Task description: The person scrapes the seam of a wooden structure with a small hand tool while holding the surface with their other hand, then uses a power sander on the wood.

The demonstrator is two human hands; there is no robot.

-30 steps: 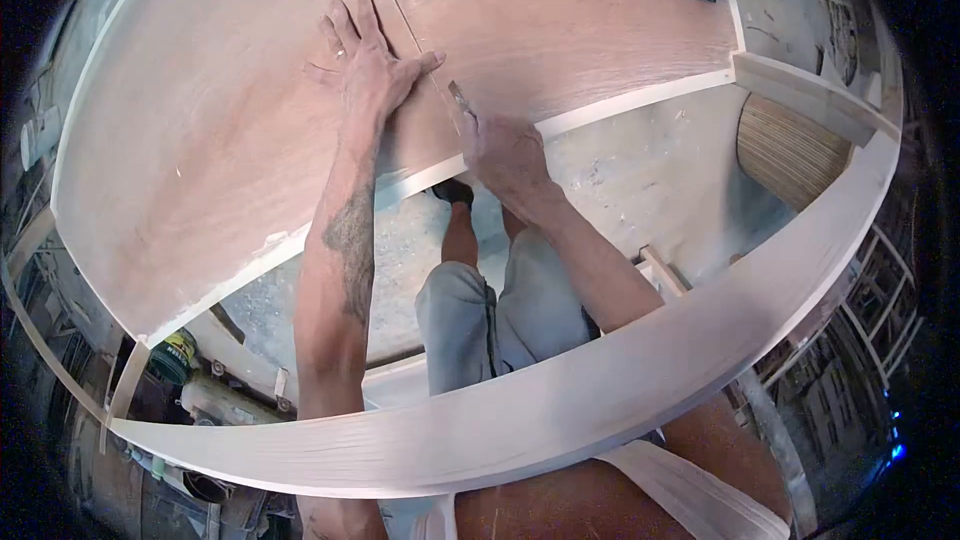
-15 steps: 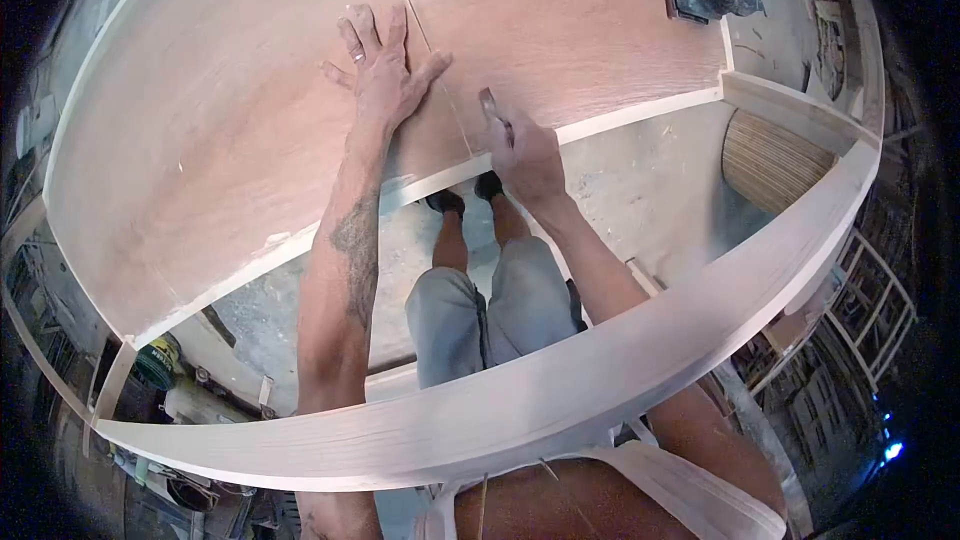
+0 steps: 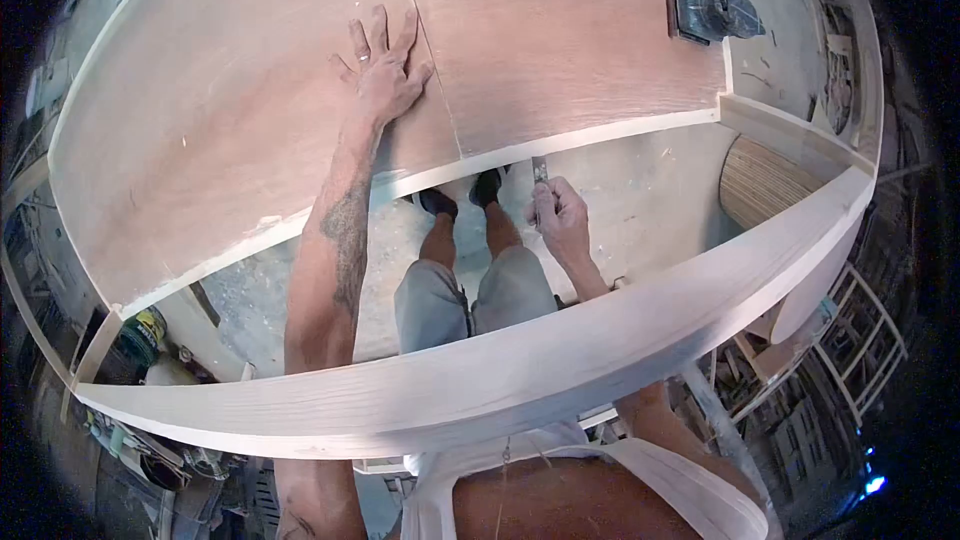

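Note:
My left hand (image 3: 388, 82) lies spread on the reddish-brown wood panel (image 3: 560, 50), just left of a thin dark seam; a ring shows on one finger. Closed fingers of my right hand (image 3: 562, 220) grip a small flat scraper (image 3: 540, 170), its narrow blade pointing away from me. That hand is over the gap on my side of the panel, with the blade tip close to the pale edge strip (image 3: 620, 130). The handle is mostly hidden in my fist.
A power sander (image 3: 712, 12) rests at the panel's right side. Between me and the panel runs a curved pale wooden rail (image 3: 480, 365), with both arms reaching beneath it. A ribbed tan roll (image 3: 765, 180) sits below at right. My feet (image 3: 487, 187) are on the dusty floor.
My right hand has drawn back off the panel toward me and slightly right, still gripping the scraper. My left hand stays spread on the panel, and the view has shifted a little.

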